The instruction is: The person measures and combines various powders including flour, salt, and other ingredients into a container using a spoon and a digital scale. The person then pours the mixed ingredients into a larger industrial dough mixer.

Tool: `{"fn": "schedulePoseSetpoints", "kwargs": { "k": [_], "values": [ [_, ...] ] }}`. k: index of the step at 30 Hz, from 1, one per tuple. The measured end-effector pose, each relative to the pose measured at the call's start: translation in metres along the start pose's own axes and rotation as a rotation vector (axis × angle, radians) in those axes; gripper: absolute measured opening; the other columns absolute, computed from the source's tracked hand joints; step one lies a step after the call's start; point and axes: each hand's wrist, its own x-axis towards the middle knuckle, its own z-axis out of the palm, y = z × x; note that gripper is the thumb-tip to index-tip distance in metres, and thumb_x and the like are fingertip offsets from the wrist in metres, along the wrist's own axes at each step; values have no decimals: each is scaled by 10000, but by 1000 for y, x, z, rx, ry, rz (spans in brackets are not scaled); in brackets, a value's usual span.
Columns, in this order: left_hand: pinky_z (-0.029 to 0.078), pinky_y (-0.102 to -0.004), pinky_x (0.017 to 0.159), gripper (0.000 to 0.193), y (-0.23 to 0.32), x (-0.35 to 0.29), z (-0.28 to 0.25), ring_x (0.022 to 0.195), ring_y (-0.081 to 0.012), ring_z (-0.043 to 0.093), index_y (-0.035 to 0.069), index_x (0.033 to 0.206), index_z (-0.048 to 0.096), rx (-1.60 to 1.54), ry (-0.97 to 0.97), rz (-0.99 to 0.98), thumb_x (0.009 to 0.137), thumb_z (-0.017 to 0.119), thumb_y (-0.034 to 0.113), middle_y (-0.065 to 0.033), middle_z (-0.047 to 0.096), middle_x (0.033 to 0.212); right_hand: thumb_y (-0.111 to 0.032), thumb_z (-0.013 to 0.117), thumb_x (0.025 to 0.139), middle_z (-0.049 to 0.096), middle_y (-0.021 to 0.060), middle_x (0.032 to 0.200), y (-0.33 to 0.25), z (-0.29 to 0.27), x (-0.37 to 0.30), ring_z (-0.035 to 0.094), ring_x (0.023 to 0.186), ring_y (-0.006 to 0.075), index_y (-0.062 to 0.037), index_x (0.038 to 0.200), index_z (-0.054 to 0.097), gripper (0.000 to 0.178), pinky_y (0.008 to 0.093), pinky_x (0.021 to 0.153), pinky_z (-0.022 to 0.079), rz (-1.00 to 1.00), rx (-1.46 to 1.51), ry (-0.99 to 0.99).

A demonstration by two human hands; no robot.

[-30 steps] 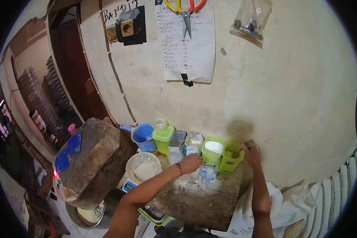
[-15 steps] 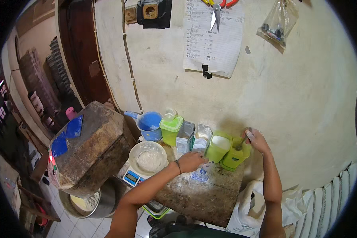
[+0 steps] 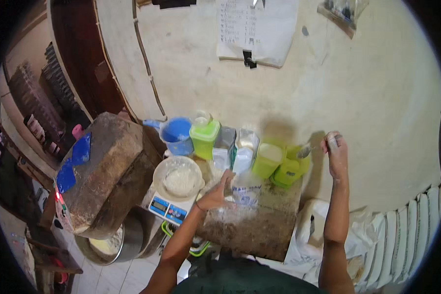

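The spoon [image 3: 304, 152] hangs just above the end tub [image 3: 288, 175], gripped in the right hand [image 3: 334, 148] — whether it's loaded, I can't tell. A tilt of the wrist could spill any load on it; a bump could topple the tub. The left hand [image 3: 213, 197], fingers spread and seemingly holding nothing, is beside the bag [image 3: 246, 192] — a knock might tip it. I count one spoon, one bag, three green tubs [image 3: 204, 140], two foil packs [image 3: 244, 158], one bowl [image 3: 161, 191], one scale [image 3: 169, 210], one jug [image 3: 179, 145].

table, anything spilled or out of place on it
Yes: white powder lies loose on the table, just in front of the blue-printed bag. It looks spilled, being outside any container.
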Motion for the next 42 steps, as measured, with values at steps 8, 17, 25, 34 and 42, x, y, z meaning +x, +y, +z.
{"fn": "schedulePoseSetpoints", "kwargs": {
  "k": [8,17,25,34,42],
  "values": [
    [216,-430,967,905,-21,12,36,1123,-362,350,92,1301,300,606,-147,-152,560,751,351,-160,418,1228,-102,429,883,560,89,825,-16,47,-73,494,679,134,12,815,534,169,267,624,431,-136,31,-380],
    [259,-420,909,657,-26,8,50,1029,-314,422,84,1180,455,620,147,25,596,713,241,-151,542,1051,-83,545,796,565,119,809,-4,69,-77,559,754,284,5,835,564,98,325,665,448,-419,-309,-656],
    [442,-373,785,699,6,-5,39,933,-323,555,1,1210,352,355,119,-98,612,704,80,-203,549,1039,-98,494,839,566,108,802,59,83,-87,548,687,198,24,814,561,141,287,647,438,-193,-322,-688],
    [456,-251,770,585,-3,-31,56,885,-157,538,26,1188,382,-621,609,-113,671,632,-84,-79,543,1004,-215,429,900,555,91,771,110,85,-111,504,610,135,-8,806,526,247,256,578,418,488,473,-190],
    [430,-363,886,318,36,-24,77,998,-224,532,26,1172,399,-1092,667,20,918,366,214,-110,516,1084,-107,485,851,550,74,803,43,98,-124,523,661,125,14,816,540,137,261,570,442,155,105,-333]
  ]
}}
